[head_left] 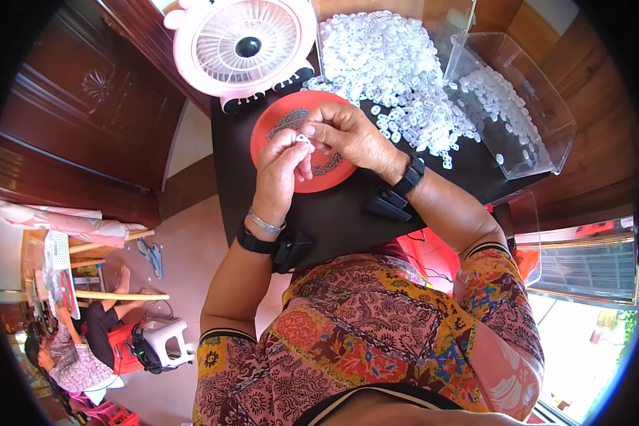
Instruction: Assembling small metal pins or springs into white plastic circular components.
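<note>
From my end I see a pink electric fan (248, 47), a carved wooden door (85, 106) left of it, blue flip-flops (155, 259) on the floor (192, 284), and a seated person (78, 366) near a white plastic stool (165, 330).

I get a bright picture, daylight glaring through the opening (571, 358) at lower right, blown to white. The pale pile (380, 57) nearly washes out; the bench (326, 220) reads dark. My left hand (279, 169) and right hand (356, 136) look fairly crisp, while fisheye distortion bends the door (78, 92) toward a black rim.
</note>
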Demonstrator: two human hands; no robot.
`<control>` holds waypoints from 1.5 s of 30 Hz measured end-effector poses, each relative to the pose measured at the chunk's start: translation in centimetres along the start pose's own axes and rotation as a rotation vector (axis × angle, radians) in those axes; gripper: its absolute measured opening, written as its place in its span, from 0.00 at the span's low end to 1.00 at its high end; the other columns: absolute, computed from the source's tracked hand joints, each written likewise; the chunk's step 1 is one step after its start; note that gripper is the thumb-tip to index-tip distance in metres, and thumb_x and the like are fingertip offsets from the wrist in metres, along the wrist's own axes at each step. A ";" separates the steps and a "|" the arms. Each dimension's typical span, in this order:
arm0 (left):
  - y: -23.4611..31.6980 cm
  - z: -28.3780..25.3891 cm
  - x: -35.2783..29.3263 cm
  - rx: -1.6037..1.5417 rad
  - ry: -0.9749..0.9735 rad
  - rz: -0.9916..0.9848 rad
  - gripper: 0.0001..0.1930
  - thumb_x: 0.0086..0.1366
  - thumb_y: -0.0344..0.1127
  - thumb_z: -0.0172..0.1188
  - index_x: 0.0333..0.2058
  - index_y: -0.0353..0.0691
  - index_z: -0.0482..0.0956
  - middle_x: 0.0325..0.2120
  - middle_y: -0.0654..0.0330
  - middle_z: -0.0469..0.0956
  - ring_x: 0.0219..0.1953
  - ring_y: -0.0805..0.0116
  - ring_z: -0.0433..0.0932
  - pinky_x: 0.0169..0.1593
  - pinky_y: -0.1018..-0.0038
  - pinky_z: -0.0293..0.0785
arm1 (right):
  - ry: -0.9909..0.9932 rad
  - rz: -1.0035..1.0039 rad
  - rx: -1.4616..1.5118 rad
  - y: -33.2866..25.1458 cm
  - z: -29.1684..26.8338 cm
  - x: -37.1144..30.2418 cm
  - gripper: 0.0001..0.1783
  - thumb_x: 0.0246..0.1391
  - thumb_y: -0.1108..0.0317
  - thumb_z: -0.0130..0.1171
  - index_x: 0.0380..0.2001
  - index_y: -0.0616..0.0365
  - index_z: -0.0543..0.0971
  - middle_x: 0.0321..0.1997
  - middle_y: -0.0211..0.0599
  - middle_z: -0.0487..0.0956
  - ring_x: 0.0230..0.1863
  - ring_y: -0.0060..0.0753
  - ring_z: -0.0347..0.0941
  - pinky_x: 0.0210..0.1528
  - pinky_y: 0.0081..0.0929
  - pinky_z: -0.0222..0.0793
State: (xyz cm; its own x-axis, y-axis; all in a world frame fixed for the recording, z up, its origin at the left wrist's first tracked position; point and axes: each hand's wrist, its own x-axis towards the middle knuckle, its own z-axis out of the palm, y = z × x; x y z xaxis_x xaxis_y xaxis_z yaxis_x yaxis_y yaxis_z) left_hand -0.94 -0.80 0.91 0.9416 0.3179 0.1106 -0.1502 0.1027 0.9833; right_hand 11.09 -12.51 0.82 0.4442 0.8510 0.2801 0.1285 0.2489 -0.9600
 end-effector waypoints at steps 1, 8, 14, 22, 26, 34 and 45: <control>0.2 0.1 -0.1 0.033 -0.015 -0.030 0.09 0.62 0.36 0.48 0.29 0.37 0.73 0.17 0.65 0.70 0.17 0.79 0.67 0.21 0.85 0.59 | 0.003 -0.041 -0.030 0.1 0.1 0.0 0.09 0.59 0.64 0.53 0.30 0.59 0.76 0.23 0.22 0.72 0.25 0.11 0.64 0.27 0.13 0.63; 0.3 0.0 -0.2 0.017 -0.004 -0.035 0.09 0.61 0.35 0.49 0.26 0.37 0.71 0.15 0.66 0.67 0.15 0.80 0.63 0.20 0.84 0.57 | 0.026 0.015 -0.029 -0.3 0.0 -0.1 0.10 0.59 0.63 0.54 0.31 0.59 0.76 0.23 0.22 0.72 0.25 0.11 0.64 0.27 0.12 0.62; 0.3 0.0 -0.1 0.039 0.026 -0.003 0.09 0.61 0.34 0.49 0.24 0.37 0.71 0.14 0.67 0.66 0.15 0.80 0.62 0.20 0.84 0.57 | 0.059 0.012 -0.072 -0.5 0.0 -0.1 0.11 0.59 0.62 0.54 0.29 0.58 0.75 0.20 0.20 0.69 0.23 0.10 0.63 0.26 0.12 0.61; 0.2 0.2 -0.1 0.052 0.027 0.026 0.09 0.63 0.34 0.49 0.25 0.37 0.71 0.14 0.67 0.66 0.15 0.81 0.61 0.20 0.84 0.57 | 0.087 -0.013 -0.046 -1.0 0.6 -0.4 0.11 0.59 0.62 0.54 0.29 0.59 0.76 0.21 0.21 0.70 0.24 0.11 0.62 0.26 0.13 0.60; 0.1 0.3 -0.1 0.041 0.020 0.033 0.09 0.63 0.34 0.49 0.26 0.37 0.71 0.14 0.67 0.66 0.15 0.81 0.61 0.20 0.84 0.57 | 0.090 -0.009 -0.078 -0.9 0.5 -0.3 0.11 0.59 0.62 0.54 0.29 0.58 0.75 0.21 0.21 0.70 0.24 0.11 0.62 0.27 0.13 0.60; -0.7 0.6 -0.3 0.011 0.050 0.047 0.08 0.63 0.33 0.49 0.27 0.37 0.70 0.15 0.69 0.65 0.15 0.83 0.61 0.19 0.84 0.57 | 0.106 -0.045 -0.136 -0.3 1.1 -0.5 0.10 0.60 0.64 0.53 0.29 0.59 0.74 0.22 0.20 0.69 0.25 0.11 0.61 0.27 0.14 0.61; -0.4 0.7 -0.6 0.141 0.068 0.107 0.08 0.62 0.31 0.45 0.28 0.36 0.71 0.16 0.69 0.63 0.16 0.82 0.60 0.21 0.84 0.57 | 0.143 -0.124 -0.366 -1.3 2.1 -1.0 0.08 0.59 0.68 0.52 0.28 0.60 0.72 0.22 0.25 0.70 0.26 0.13 0.62 0.29 0.17 0.64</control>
State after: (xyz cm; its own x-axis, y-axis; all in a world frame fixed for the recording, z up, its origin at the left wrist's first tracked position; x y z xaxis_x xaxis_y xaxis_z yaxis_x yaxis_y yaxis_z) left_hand -1.23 -1.71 0.59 0.8995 0.3830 0.2104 -0.2001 -0.0671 0.9775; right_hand 8.65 -12.73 1.82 0.5208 0.7459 0.4152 0.4844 0.1423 -0.8632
